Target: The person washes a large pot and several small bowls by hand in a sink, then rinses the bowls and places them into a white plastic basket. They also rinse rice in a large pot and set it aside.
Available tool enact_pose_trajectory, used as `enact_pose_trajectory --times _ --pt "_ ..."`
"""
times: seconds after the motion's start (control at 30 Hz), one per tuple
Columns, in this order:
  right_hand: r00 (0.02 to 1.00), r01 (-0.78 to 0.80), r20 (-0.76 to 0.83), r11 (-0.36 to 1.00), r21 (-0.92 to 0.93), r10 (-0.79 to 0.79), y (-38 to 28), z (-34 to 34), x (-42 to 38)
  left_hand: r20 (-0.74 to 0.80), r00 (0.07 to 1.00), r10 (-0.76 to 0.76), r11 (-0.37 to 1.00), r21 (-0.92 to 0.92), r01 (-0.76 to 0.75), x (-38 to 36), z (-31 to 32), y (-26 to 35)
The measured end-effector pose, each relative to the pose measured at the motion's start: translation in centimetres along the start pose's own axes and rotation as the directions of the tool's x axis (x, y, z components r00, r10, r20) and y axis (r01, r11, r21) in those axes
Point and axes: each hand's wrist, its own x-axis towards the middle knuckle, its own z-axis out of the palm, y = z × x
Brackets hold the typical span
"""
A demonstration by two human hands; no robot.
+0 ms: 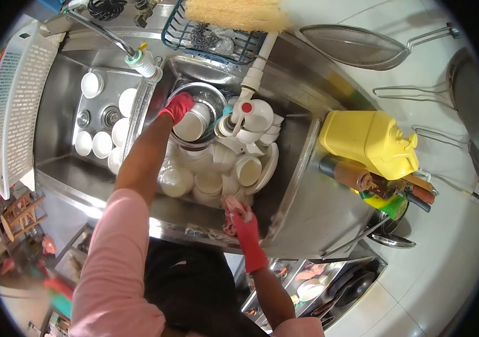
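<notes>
My left hand (177,108), in a red rubber glove, reaches into a round steel basin (217,96) in the right-hand sink. Its fingers are closed on the edge of a white bowl (190,127); part of the grip is hidden. My right hand (245,223), also red-gloved, is near the sink's front edge, closed around a wet pink cloth (230,215). Between my hands lie several white bowls (208,183) and other white dishes, heaped in the sink. A white jug-like vessel (259,116) rests on the heap's right side.
Several white bowls (102,145) stand in the left sink basin (59,129). A faucet (104,35) reaches over the divider. A blue wire basket (175,31) is behind the sink. A yellow jug (352,135) and bottles stand at right; strainers (357,48) hang on the wall.
</notes>
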Motion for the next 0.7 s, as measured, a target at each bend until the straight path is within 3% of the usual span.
enact_pose_trajectory --times 0.03,0.1,0.17,0.2,0.3,0.4,0.5,0.53,0.63,0.7 --pt "1.000 0.009 0.003 1.000 0.008 -0.009 1.5 -0.2 0.5 0.008 1.000 -0.012 0.992 -0.126 0.013 -0.2 -1.5 0.4" --pt "1.000 0.010 0.014 1.000 -0.005 -0.010 2.0 -0.2 0.6 0.019 0.956 -0.292 0.799 -0.545 0.255 -1.5 -7.5 4.8" --pt "1.000 0.002 0.031 0.999 -0.048 0.000 0.3 -0.1 0.7 0.109 0.900 -0.421 0.667 -0.635 0.389 -1.7 -10.0 6.6" --pt "0.999 0.018 0.030 0.999 -0.030 -0.018 -0.1 0.0 0.7 -0.033 0.928 -0.370 0.798 -0.523 0.300 -2.4 -11.0 7.8" --pt "0.997 0.070 0.035 0.998 0.003 -0.070 -0.5 0.3 0.3 -0.189 0.908 -0.374 0.903 -0.299 0.310 -4.8 -12.5 11.1" --pt "0.995 0.087 0.040 0.996 0.017 -0.088 -0.5 0.5 0.3 -0.226 0.862 -0.454 0.846 -0.414 0.337 -5.7 -13.7 11.4" --pt "0.998 0.036 0.054 0.998 0.059 -0.039 -3.1 1.0 -0.8 -0.129 0.812 -0.569 0.734 -0.525 0.430 -6.0 -12.8 9.9" --pt "0.997 0.035 0.065 0.998 0.051 -0.038 -3.0 0.8 -0.5 -0.253 0.839 -0.481 0.809 -0.497 0.314 -6.0 -12.3 9.2" --pt "0.997 0.029 0.065 0.999 0.028 -0.031 -2.8 0.5 -0.4 -0.191 0.801 -0.568 0.755 -0.510 0.413 -6.0 -12.6 9.6" --pt "0.998 0.031 0.050 0.999 0.013 -0.031 -2.7 0.9 -0.5 -0.255 0.807 -0.532 0.773 -0.535 0.340 -6.0 -12.6 9.7"
